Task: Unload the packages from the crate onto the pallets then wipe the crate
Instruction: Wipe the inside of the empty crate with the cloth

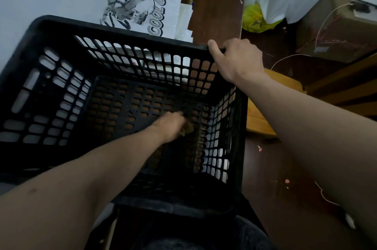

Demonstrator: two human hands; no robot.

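While pressing a small brownish rag (pixel 188 130) to the floor of the black perforated plastic crate (pixel 122 28) with the left hand (pixel 169 127), fingers apparently closed round it though blurred, clamping the far-right corner rim in the right hand (pixel 238 59). No packages inside; white printed plastic package (pixel 142 8) beyond the far rim. Seemingly mid-wipe. Next, probably: sweep leftward from the rag grip, then up the walls.
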